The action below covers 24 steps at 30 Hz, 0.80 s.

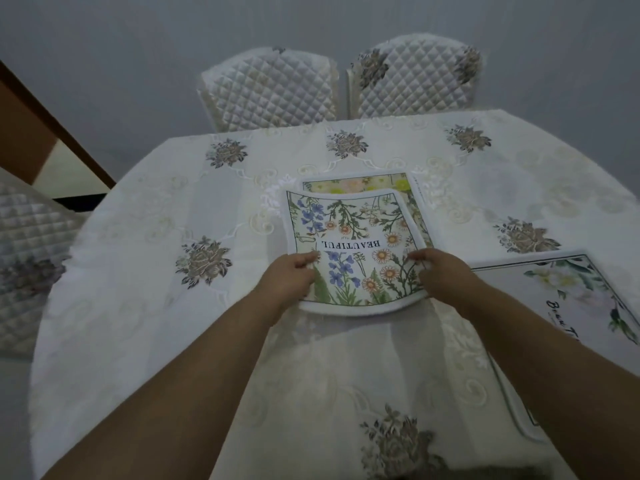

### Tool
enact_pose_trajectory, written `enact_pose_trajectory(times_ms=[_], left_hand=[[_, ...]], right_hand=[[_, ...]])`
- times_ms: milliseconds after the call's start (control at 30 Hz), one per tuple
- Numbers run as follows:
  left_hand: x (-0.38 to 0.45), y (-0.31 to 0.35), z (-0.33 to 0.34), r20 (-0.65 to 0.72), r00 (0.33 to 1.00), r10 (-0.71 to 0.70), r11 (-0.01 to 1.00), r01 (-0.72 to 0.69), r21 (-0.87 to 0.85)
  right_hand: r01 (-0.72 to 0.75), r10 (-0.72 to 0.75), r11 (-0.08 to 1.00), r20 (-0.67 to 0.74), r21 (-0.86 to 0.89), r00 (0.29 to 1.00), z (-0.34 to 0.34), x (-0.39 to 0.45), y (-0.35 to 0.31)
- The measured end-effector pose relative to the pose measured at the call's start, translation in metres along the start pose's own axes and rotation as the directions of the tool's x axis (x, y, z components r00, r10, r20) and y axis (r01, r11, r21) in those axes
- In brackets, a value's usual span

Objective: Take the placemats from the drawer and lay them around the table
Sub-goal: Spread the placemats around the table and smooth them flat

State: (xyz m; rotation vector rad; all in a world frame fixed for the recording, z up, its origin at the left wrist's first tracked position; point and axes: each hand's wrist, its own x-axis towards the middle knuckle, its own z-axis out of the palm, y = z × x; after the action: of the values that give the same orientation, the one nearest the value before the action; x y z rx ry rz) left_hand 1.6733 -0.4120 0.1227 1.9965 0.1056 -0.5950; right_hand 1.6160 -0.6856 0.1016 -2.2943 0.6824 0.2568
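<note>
A floral placemat [356, 237] printed with the word BEAUTIFUL is held just above the middle of the table [145, 237], its far edge curling up. My left hand [289, 275] grips its near left edge and my right hand [438, 271] grips its near right edge. Under it lies another placemat [367, 183] with yellow and pink flowers, only its far strip and right side showing. A third placemat [561, 292] with white flowers and script lettering lies flat at the table's right edge.
The table wears a white embroidered cloth with grey flower motifs. Two quilted chairs [270, 88] [415, 77] stand at the far side and another chair [24, 244] at the left. A wooden piece [31, 126] leans at the upper left.
</note>
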Motion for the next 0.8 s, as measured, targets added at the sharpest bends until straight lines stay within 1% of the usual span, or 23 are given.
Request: enact_pose_trajectory(times_ms=[67,133,200,300,400,467,533,667,800], left_hand=[[-0.029,-0.016,-0.016,-0.079,0.995,0.055,0.998,-0.053,0.035],[-0.061,-0.04,-0.035,-0.135,0.987,0.084,0.996,-0.079,0.046],[-0.092,-0.074,-0.056,-0.138,0.984,0.112,0.992,-0.103,0.07],[-0.132,-0.13,-0.084,-0.104,0.985,0.134,0.982,-0.118,0.148],[-0.158,-0.175,-0.106,-0.081,0.992,0.097,0.989,-0.087,0.119],[-0.167,-0.198,-0.118,-0.069,0.995,0.078,0.991,-0.07,0.112],[-0.168,-0.216,-0.13,-0.061,0.995,0.077,0.987,-0.067,0.149],[-0.167,-0.24,-0.144,0.032,0.991,0.129,0.949,-0.133,0.285],[-0.159,-0.246,-0.145,0.012,0.98,0.199,0.917,-0.191,0.349]], right_hand=[[0.022,-0.019,0.997,-0.038,0.068,0.999,0.01,-0.038,-0.002],[0.03,-0.024,0.991,-0.045,0.129,0.999,0.028,-0.083,-0.005],[0.021,-0.013,0.983,-0.043,0.185,0.999,0.053,-0.129,-0.004],[-0.001,0.009,0.969,-0.032,0.246,0.999,0.095,-0.194,-0.004],[-0.033,0.035,0.969,-0.004,0.245,0.999,0.133,-0.235,-0.008],[-0.031,0.034,0.971,-0.009,0.236,0.999,0.152,-0.252,-0.012],[-0.039,0.041,0.972,-0.006,0.23,0.999,0.168,-0.263,-0.016],[-0.07,0.077,0.978,-0.028,0.198,0.997,0.182,-0.27,-0.023],[-0.082,0.085,0.987,-0.019,0.136,0.996,0.181,-0.263,-0.024]])
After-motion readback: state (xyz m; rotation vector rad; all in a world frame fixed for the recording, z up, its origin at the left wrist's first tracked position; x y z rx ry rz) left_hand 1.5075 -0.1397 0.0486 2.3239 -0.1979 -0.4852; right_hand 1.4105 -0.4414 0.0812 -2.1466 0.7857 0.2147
